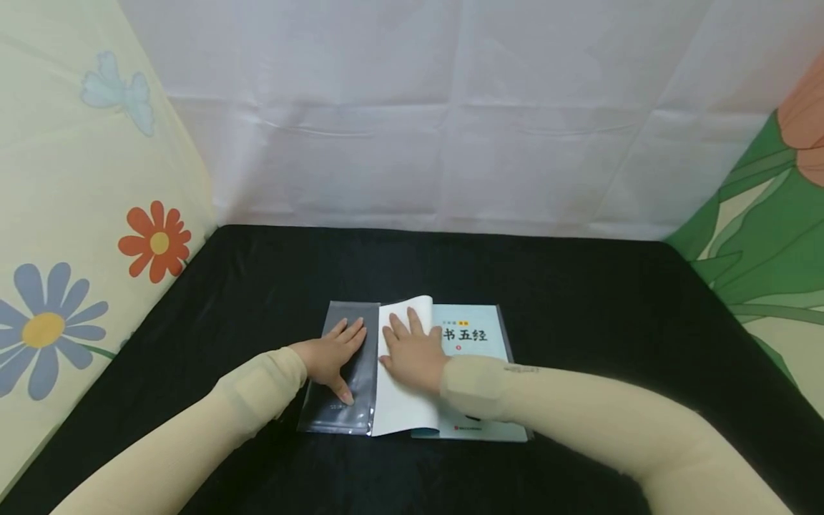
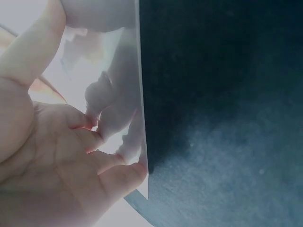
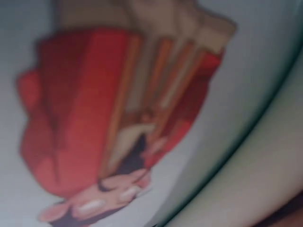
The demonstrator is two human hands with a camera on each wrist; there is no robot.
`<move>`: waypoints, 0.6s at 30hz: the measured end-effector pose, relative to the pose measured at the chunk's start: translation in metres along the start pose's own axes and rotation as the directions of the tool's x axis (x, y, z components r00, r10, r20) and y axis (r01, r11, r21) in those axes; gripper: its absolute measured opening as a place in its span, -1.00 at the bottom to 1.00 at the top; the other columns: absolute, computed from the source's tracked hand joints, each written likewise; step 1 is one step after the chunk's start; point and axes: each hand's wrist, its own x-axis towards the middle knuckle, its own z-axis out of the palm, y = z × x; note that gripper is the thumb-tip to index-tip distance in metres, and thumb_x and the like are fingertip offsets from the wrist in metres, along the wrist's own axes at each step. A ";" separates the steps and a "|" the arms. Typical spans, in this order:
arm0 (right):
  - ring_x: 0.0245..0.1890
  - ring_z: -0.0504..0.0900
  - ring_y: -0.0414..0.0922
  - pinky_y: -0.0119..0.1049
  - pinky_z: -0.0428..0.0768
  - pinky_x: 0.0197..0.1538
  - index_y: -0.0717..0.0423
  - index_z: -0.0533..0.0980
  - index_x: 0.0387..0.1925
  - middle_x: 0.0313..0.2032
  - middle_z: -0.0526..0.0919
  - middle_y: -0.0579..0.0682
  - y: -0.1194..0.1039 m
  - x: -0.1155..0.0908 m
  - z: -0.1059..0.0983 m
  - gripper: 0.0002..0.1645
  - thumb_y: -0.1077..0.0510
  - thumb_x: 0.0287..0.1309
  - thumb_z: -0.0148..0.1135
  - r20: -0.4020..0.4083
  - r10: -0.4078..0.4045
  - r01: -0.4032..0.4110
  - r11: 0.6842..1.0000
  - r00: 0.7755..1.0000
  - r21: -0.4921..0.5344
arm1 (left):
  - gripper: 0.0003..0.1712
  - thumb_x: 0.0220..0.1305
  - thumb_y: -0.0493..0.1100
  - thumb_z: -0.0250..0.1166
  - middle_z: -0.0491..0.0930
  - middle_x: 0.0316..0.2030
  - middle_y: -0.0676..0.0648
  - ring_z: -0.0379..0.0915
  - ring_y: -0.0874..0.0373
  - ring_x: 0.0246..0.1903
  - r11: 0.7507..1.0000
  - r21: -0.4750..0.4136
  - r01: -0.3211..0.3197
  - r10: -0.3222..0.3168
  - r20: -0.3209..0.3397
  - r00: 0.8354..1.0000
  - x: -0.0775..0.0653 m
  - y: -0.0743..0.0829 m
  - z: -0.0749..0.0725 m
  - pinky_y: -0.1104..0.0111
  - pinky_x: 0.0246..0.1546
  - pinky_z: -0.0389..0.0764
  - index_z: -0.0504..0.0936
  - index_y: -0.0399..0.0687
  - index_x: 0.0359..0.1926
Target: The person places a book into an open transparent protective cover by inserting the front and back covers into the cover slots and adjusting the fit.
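A book (image 1: 479,368) with a pale blue cover lies on the black cloth. Its white leaf (image 1: 404,413) is turned over to the left, the outer edge curving up. Beside that leaf spreads a clear plastic book cover (image 1: 360,411). My left hand (image 1: 331,357) rests on the plastic, fingers spread; the left wrist view shows its fingertips on the clear sheet (image 2: 124,56) near a straight edge. With fingers extended, my right hand (image 1: 415,355) presses on the white leaf. In the right wrist view a blurred red-robed figure (image 3: 85,109) fills the cover, the hand itself out of sight.
Black cloth (image 1: 579,300) covers the table around the book. A white curtain (image 1: 412,143) hangs behind its far edge. Flower-printed cloth panels stand at the left (image 1: 64,214) and right (image 1: 772,236).
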 end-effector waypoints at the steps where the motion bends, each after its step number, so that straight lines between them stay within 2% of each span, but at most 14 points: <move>1: 0.33 -0.09 0.17 0.33 0.19 0.07 0.14 0.24 0.25 0.34 0.11 0.09 -0.001 0.000 0.001 -0.38 -0.10 0.27 -0.07 -0.006 0.004 -0.004 1.000 1.000 0.002 | 0.27 -0.18 0.17 0.42 -0.29 0.40 -0.20 -0.47 -0.16 0.33 1.000 -0.002 0.001 -0.001 0.000 1.000 0.000 0.000 0.001 0.08 0.28 -0.02 -0.15 -0.24 0.37; 10: 0.32 -0.13 0.21 0.36 0.22 0.02 0.16 0.20 0.27 0.35 0.07 0.13 -0.005 0.005 0.006 -0.36 -0.10 0.30 -0.10 0.011 0.038 -0.038 0.999 0.999 0.002 | 0.29 -0.19 0.18 0.42 -0.30 0.40 -0.19 -0.48 -0.17 0.33 1.000 0.007 0.007 -0.007 0.006 1.000 0.004 0.000 0.004 0.07 0.28 -0.03 -0.17 -0.23 0.37; 18: 0.32 -0.12 0.21 0.37 0.21 0.00 0.13 0.19 0.28 0.35 0.07 0.12 -0.010 0.011 0.012 -0.35 -0.14 0.29 -0.09 0.022 0.043 -0.043 0.999 0.999 -0.024 | 0.27 -0.18 0.17 0.42 -0.29 0.39 -0.24 -0.49 -0.20 0.32 1.000 -0.005 -0.013 0.013 0.002 1.000 0.003 -0.001 0.007 0.04 0.28 -0.04 -0.15 -0.28 0.36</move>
